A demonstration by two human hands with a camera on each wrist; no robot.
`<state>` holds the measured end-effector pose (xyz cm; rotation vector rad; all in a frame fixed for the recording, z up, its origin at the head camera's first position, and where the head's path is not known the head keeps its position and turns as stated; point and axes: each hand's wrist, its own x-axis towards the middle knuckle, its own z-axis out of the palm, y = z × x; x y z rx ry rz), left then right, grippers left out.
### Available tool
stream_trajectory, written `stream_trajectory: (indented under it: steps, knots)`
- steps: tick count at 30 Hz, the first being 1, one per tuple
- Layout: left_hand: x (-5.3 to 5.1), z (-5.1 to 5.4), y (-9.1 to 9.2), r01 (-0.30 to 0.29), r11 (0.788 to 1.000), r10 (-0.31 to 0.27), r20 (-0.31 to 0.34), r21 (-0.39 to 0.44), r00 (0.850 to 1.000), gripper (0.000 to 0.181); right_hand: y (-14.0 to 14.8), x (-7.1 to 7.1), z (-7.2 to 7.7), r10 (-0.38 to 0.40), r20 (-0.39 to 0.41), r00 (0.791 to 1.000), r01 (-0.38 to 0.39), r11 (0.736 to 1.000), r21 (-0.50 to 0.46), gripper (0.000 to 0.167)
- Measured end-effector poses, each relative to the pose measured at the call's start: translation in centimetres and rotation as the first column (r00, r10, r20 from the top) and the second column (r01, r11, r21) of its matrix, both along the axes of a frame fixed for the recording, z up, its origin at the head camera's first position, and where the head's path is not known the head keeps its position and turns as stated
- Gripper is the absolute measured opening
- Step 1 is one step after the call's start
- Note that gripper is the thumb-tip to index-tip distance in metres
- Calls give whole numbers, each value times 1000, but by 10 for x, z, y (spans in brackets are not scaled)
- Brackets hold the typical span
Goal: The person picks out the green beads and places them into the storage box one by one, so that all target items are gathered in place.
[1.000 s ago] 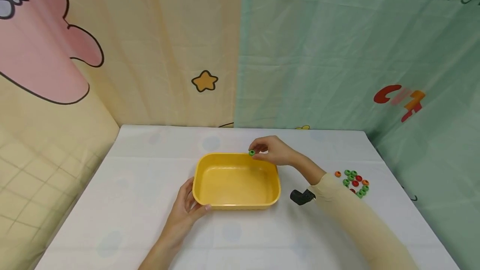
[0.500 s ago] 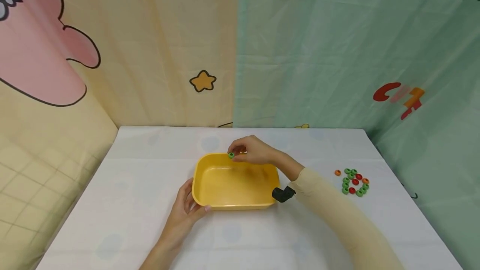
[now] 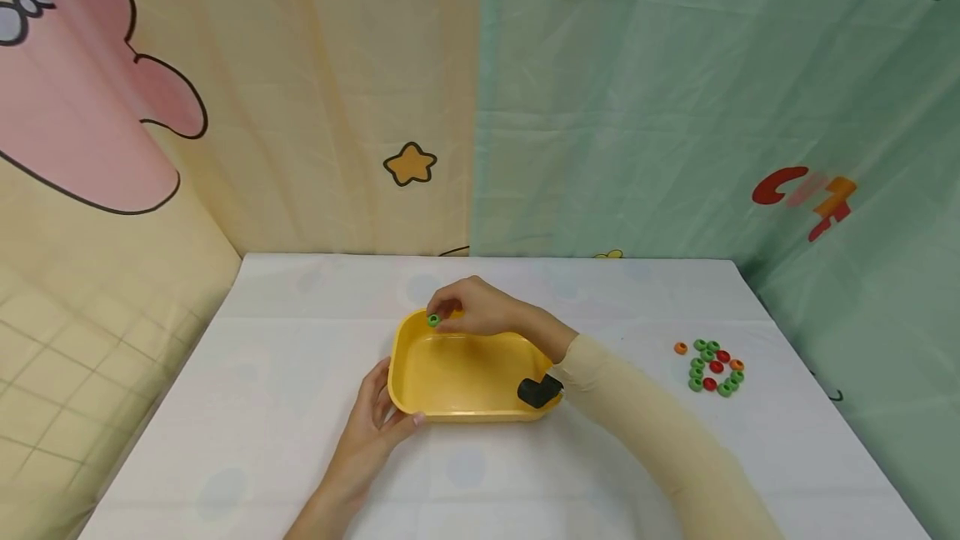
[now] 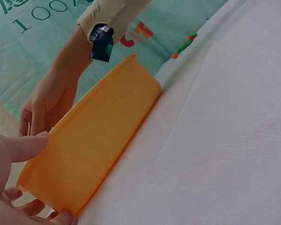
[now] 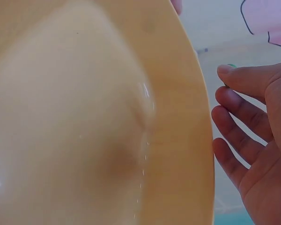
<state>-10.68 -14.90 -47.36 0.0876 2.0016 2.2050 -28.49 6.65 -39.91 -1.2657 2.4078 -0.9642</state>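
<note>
Left hand [image 3: 366, 423]: clamped on the near-left corner of the yellow, smooth, rounded-rectangular tray [image 3: 450, 382], your thumb at its rim.
Right hand [image 3: 480, 305]: your thumb and a fingertip pinch a small, round green bead [image 3: 433, 320] with a hole through it.
Bead position: at the tray's far-left edge; I cannot tell whether it sits over the inside or just beyond the rim.
Loose green, red and orange beads [image 3: 716, 367]: grouped on the white-cloth-covered worktop [image 3: 300, 340], to the tray's right, well apart from it.
Step in hand: you seem to be placing that one bead at the tray.
Next move: likely calls for getting the bead clear of the rim, then easing only your pinch, tray kept steady.
</note>
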Motion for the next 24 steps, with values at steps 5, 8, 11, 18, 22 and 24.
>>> stream_trajectory:
  steps: [5,8,11,18,22,24]
  knots:
    - [0,1,0,6,1000,-6,9,-5,1000,90,-6,-2,-1,24,-16,1000,-24,1000,-12,17]
    - [1,2,1,0,1000,0,19,-13,1000,91,-8,-2,-1,33,-21,999,-33,999,-17,20]
    - [0,2,1,-1,1000,1,20,-18,1000,91,-9,-1,0,29,-26,999,-30,1000,-9,23]
    - [1,2,1,2,1000,-2,7,-20,1000,92,-3,3,4,9,-17,1000,-9,1000,17,22]
    - [1,2,1,-2,1000,3,11,-21,1000,92,5,4,4,-5,-10,1000,5,1000,22,22]
    - [1,2,1,-1,1000,2,14,-19,1000,92,10,4,3,-17,-10,1000,17,1000,24,23]
